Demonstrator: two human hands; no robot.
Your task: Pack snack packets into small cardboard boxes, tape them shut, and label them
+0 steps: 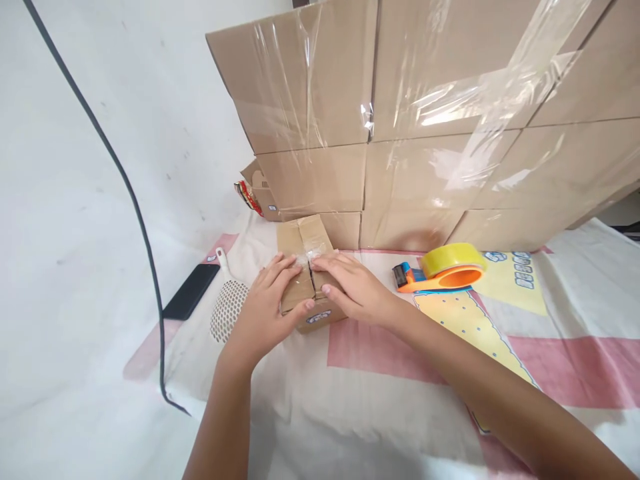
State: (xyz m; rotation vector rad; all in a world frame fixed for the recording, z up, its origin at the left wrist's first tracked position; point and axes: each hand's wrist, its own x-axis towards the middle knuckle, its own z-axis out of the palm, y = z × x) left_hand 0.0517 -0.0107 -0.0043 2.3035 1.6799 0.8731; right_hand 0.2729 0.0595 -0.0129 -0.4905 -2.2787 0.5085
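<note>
A small brown cardboard box (323,319) stands on the cloth-covered surface, with a blue-and-white print on its near side. Its top flaps meet at a narrow seam, and clear tape shows toward the back. My left hand (273,293) lies over the left flap, fingers stretched out flat and thumb near the front edge. Across the seam, my right hand (355,283) rests on the right flap with its fingers extended. Neither hand grasps anything. To the right sits an orange tape dispenser (413,285) carrying a yellow roll of tape (450,259).
Large taped cardboard boxes (420,160) form a wall behind. Left of my hands lie a white perforated scoop (227,310) and a black phone-like slab (193,291). A dark cable (135,193) hangs along the white wall. A patterned cloth (400,413) covers the surface.
</note>
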